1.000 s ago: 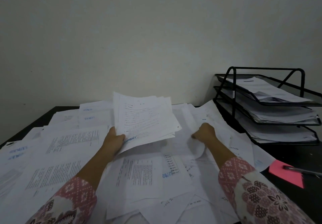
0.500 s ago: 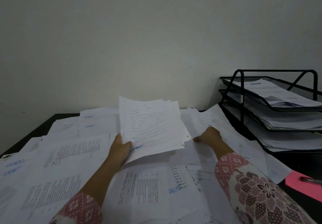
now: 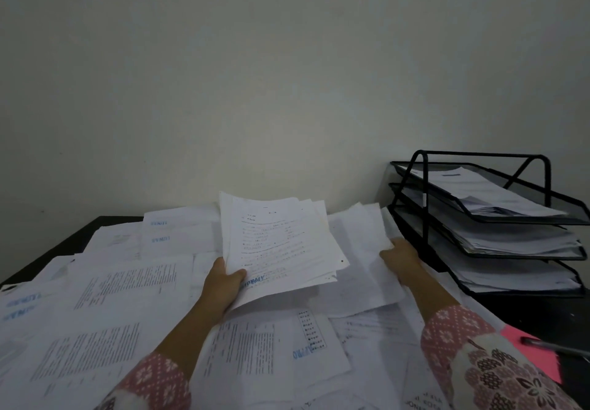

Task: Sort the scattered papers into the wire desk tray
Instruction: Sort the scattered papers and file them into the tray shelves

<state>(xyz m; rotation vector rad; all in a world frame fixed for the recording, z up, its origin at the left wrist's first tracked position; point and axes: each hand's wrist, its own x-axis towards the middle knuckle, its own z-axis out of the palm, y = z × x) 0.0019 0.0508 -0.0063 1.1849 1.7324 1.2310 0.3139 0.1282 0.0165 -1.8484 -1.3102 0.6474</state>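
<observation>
Holding a fanned stack of sheets point(image 3: 281, 246) up off the pile, the left hand point(image 3: 223, 282) has its thumb clamped over the lower left corner, with the other fingers tucked underneath where I can't see them. The stack isn't squared at all, edges are splayed, so my worry is a sheet or two sliding out the far side from the thumb if it gets tilted any more.

Below and all around those fingers the scattered papers point(image 3: 111, 298) cover pretty much the whole dark surface point(image 3: 79, 234), overlapping every which way, so you can't tell how deep it goes.

To the right, the right hand point(image 3: 399, 256) pinches the edge of a loose sheet point(image 3: 360, 266) and lifts it; fingers curled round the edge, fingertips hidden behind the paper. One-handed by the edge like that, it could crease or drag its neighbours along.

Just past those fingers sits the wire desk tray point(image 3: 485, 218), three tiers, all already holding paper, right end cut off by the frame. Bottom tiers look tight, so feeding a messy stack in could snag. A pink note point(image 3: 539, 355) and pen point(image 3: 555, 347) are half out of view too.
</observation>
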